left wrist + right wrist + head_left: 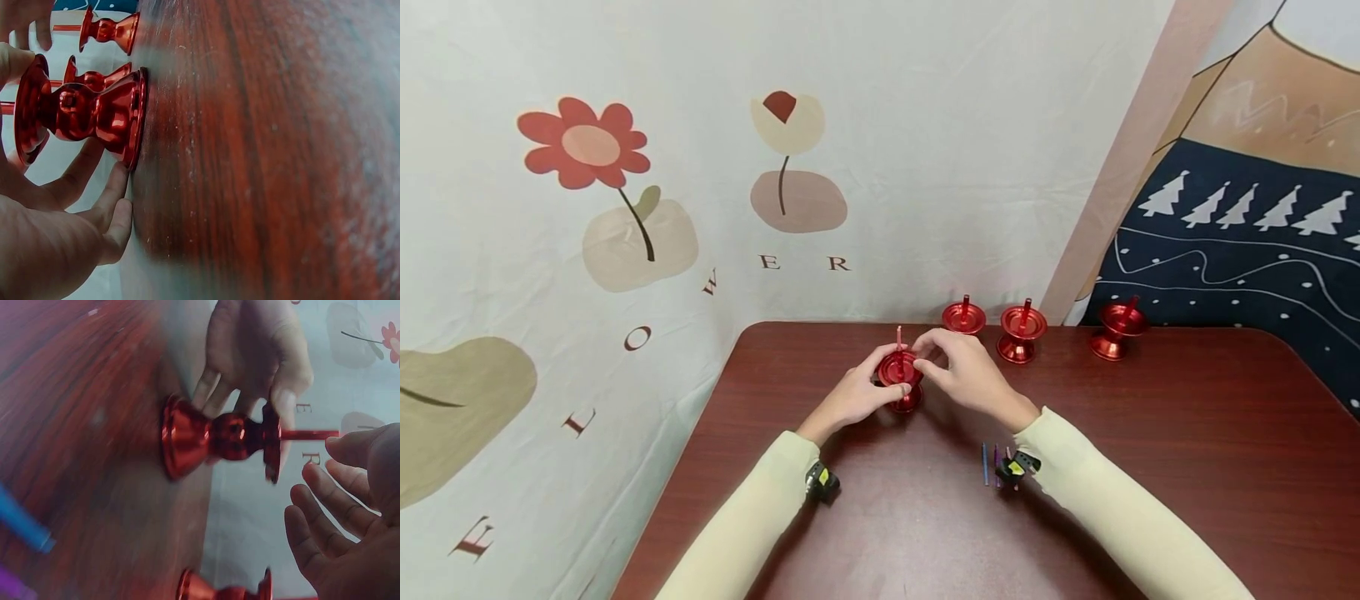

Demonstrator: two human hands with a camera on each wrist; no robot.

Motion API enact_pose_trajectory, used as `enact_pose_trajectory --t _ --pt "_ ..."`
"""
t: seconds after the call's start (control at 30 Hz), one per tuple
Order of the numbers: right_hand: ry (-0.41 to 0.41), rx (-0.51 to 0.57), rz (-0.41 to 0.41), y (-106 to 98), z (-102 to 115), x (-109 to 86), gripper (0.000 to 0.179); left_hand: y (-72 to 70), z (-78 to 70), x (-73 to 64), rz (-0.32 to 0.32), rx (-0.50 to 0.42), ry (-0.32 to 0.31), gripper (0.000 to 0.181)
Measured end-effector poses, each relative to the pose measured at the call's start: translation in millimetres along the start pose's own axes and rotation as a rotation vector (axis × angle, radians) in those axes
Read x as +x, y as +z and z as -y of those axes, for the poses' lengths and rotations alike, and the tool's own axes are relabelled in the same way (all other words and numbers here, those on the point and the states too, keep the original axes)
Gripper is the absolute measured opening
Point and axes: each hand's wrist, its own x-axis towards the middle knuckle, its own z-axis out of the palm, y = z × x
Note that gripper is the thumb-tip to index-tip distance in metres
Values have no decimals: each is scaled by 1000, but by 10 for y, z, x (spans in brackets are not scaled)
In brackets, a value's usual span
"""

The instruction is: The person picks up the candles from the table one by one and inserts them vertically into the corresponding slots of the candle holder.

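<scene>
Gleaming table (880, 525) beside flowered backdrop (955, 175)

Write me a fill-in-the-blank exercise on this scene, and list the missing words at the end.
1. The left hand grips a holder whose colour is ____.
2. Counting that one, the head view shows ____ holders.
3. In the head view, the leftmost loose stick on the table is ____.
4. The large letters on the cloth spell ____.

Missing words: red; four; blue; FLOWER.
</scene>
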Motion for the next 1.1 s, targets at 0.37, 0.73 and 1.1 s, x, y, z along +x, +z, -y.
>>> enact_pose_trajectory --t 0.37,0.73,1.1 --pt "136 -29 77 -394 -242 -546 14 20 -34 -10 -9 7 -18 73" --pt "235 -101 167 -742 -359 -1169 14 3 -108 -230 -84 35 -52 84" --pt "189 -114 223 -772 -344 -1412 21 80 -381 -554 -16 164 -126 51"
